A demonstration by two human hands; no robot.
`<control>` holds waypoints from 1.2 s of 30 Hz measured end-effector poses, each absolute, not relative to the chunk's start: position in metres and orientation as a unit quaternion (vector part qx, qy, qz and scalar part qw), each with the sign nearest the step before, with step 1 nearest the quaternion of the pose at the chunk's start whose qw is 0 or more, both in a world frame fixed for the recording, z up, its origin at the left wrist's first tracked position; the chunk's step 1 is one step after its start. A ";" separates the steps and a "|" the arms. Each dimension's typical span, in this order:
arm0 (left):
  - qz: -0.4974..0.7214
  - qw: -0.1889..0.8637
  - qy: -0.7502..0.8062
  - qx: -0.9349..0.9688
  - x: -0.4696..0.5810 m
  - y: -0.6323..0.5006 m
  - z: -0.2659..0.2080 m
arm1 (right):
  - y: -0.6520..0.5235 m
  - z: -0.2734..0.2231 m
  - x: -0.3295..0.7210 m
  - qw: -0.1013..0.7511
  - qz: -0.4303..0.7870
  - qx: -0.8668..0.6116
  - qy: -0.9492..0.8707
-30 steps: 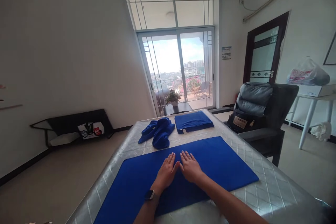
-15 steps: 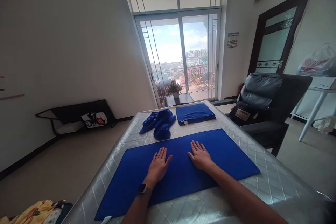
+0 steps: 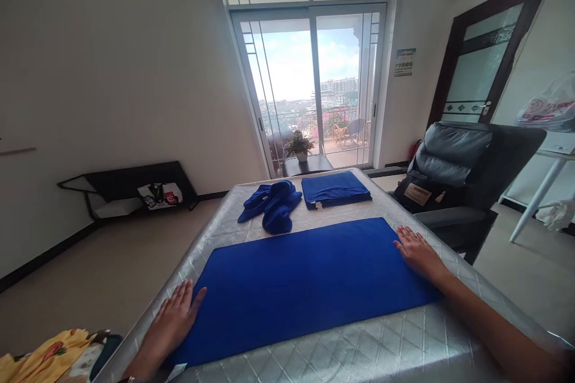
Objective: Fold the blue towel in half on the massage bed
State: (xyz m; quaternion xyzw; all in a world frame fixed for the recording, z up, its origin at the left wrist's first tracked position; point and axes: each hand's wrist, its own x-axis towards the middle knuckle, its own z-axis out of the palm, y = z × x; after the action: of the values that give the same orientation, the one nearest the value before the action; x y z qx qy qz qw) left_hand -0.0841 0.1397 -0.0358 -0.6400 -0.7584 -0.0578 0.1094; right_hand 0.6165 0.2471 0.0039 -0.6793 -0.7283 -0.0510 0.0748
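A blue towel [image 3: 305,284] lies spread flat on the silver quilted table cover [image 3: 350,350]. At its left edge rests my left hand [image 3: 176,318], palm down with the fingers stretched out. My right hand [image 3: 417,254] lies open over the towel's right edge, near the far right corner. Neither hand holds anything. Beyond the spread towel, a crumpled blue towel [image 3: 276,206] sits on the left. Beside it is a neatly folded stack of blue towels [image 3: 336,190] with a white tag at its front edge.
A black armchair [image 3: 462,173] with a dark bag [image 3: 420,191] on it stands close to the right side. Yellow patterned cloth [image 3: 49,356] lies low at the left. Behind the far end, a potted plant [image 3: 300,145] stands on a small dark table.
My hands have slid apart from the towel's middle out to its two side edges, left hand leftward and right hand rightward. The towel stays in place, and the view has shifted slightly.
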 end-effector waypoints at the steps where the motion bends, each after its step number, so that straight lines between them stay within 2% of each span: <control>1: -0.067 0.104 -0.762 -0.636 -0.072 0.147 -0.029 | 0.247 0.011 0.602 0.097 -0.055 -0.666 -0.738; 3: -0.087 0.091 -0.749 -0.651 -0.032 0.170 -0.013 | 0.249 0.026 0.557 0.132 -0.039 -0.629 -0.765; 7: -0.102 0.068 -0.639 -0.759 0.084 0.223 0.016 | 0.261 0.046 0.441 0.149 0.035 -0.522 -0.839; 11: -0.125 0.052 -0.577 -0.805 0.176 0.262 0.018 | 0.281 0.033 0.363 0.145 0.077 -0.487 -0.858; 14: -0.130 0.042 -0.585 -0.799 0.198 0.274 0.005 | 0.291 0.015 0.348 0.131 0.083 -0.500 -0.852; 25: -0.109 0.011 -0.611 -0.784 0.173 0.273 -0.003 | 0.295 0.010 0.368 0.115 0.095 -0.518 -0.842; 33: -0.059 -0.012 -0.732 -0.678 0.030 0.258 -0.005 | 0.323 0.005 0.525 0.042 0.035 -0.646 -0.762; 36: -0.066 -0.013 -0.781 -0.621 -0.022 0.251 -0.011 | 0.331 0.002 0.575 0.044 0.028 -0.680 -0.732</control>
State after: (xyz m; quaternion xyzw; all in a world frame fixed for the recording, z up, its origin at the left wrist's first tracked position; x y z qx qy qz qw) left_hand -0.0223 0.2512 -0.0106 -0.6212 -0.7807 -0.0663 -0.0131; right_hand 0.5751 0.3309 0.0025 -0.6798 -0.7316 0.0283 0.0440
